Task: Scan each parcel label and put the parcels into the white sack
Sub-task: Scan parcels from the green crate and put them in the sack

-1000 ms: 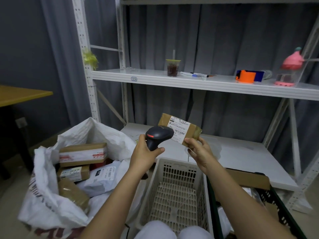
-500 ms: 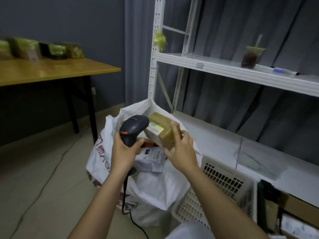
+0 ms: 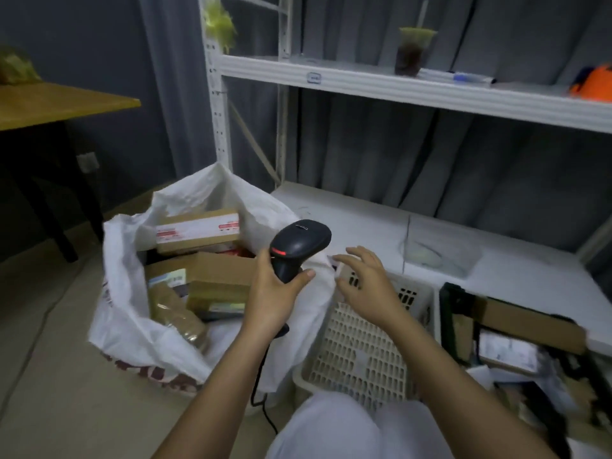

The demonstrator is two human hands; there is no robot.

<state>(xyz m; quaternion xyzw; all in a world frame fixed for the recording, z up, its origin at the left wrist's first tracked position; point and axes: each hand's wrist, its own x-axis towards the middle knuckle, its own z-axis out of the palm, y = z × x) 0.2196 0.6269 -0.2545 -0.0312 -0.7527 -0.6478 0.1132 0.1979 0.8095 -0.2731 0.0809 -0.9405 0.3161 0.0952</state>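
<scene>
My left hand [image 3: 276, 294] grips the handle of a black barcode scanner [image 3: 298, 246], held above the right rim of the white sack [image 3: 129, 332]. The sack stands open on the floor and holds several brown parcels [image 3: 218, 276], one with red and white tape [image 3: 197, 230] at the back. My right hand [image 3: 367, 284] hovers with spread fingers over the beige plastic basket [image 3: 357, 356] and holds nothing. More parcels [image 3: 506, 352] lie in a dark crate at the right.
A white metal shelf rack [image 3: 381, 84] rises behind, with a drink cup [image 3: 412, 51], a pen and an orange tape holder on its upper board. A wooden table [image 3: 56, 104] stands at the left. The scanner's cable [image 3: 265, 405] runs down to the floor.
The brown parcel that my right hand held over the sack is out of the hand and lies in the sack. The right hand has drawn back over the beige basket. The view swung right.
</scene>
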